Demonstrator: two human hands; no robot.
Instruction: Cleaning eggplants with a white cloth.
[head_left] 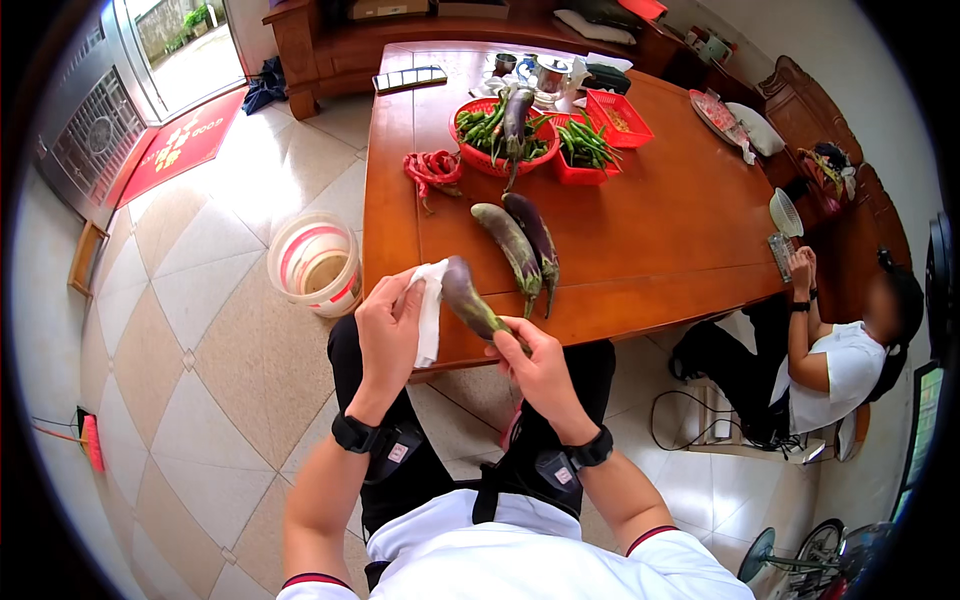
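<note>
My left hand point(388, 325) is closed on a white tissue point(430, 318), which lies against the rounded end of a purple-green eggplant point(468, 300). Its stem end is gripped by my right hand point(535, 362), and it is held tilted above the near edge of the table. Just beyond, two more eggplants lie side by side on the wood: a paler greenish one point(507, 245) and a dark purple one point(533, 232). Another dark eggplant point(518, 122) rests across a red basket point(468, 157) of green chili peppers.
On the brown table point(650, 230) are red chilies point(432, 170), a small red basket of green peppers point(588, 148), a red tray point(622, 118) and a phone point(410, 78). A clear bucket point(315, 265) stands left on the floor. Another person point(835, 370) sits at the right.
</note>
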